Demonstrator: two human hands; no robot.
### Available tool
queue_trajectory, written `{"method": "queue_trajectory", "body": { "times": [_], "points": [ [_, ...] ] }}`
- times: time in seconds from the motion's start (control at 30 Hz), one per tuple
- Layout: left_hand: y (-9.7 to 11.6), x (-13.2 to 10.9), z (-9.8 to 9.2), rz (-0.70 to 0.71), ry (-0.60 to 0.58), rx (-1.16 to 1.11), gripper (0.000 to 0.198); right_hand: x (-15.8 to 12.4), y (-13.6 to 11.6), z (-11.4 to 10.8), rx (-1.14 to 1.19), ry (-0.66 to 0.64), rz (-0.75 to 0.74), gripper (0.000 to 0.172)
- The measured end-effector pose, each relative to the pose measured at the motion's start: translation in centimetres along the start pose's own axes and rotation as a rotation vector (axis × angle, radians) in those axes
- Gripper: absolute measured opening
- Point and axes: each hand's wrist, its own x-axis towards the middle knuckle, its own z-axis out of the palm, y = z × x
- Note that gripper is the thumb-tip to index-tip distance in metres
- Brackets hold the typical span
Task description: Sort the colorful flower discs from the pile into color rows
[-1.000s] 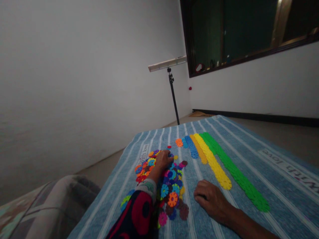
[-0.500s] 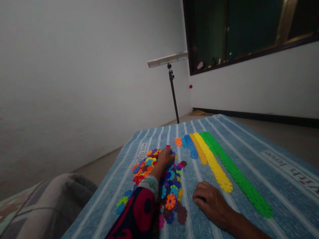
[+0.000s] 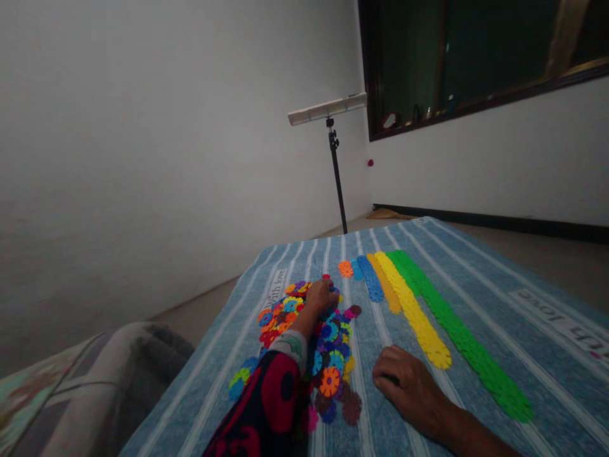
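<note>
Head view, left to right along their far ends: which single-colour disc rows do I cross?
Short orange row of notched plastic-looking discs, short light-blue row, blue row, amber row, long yellow row, longest green row.

Loud sleeve [image 3: 247, 400] on one arm, bare forearm [image 3: 459, 426] on the other
Sleeve's dark navy with big raspberry blobs [image 3: 275, 409], one with a dark oval [image 3: 287, 386] near the cuff [image 3: 291, 344]. Cuff's pale grey, greenish pattern. Left hand [image 3: 320, 297] past it and right hand [image 3: 403, 384] both bare.
</note>
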Motion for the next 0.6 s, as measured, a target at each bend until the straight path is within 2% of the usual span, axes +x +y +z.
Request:
{"method": "queue_trajectory", "body": {
  "times": [0.23, 0.47, 0.6],
  "points": [
    [-0.5, 1.0, 0.4, -0.035, 0.062, -0.098, 0.044, -0.3, 0.4, 0.3, -0.013, 0.0, -0.02, 0.02],
    [-0.3, 4.8, 0.8, 0.03, 0.122, -0.057, 0.036, -0.4, 0.8, 0.4, -0.025, 0.049, -0.131, 0.018],
    [-0.4, 7.0, 0.9, 0.07, 0.097, 0.016, 0.036, -0.3, 1.4, 0.6, -0.049, 0.077, -0.219, 0.017]
  ]
}}
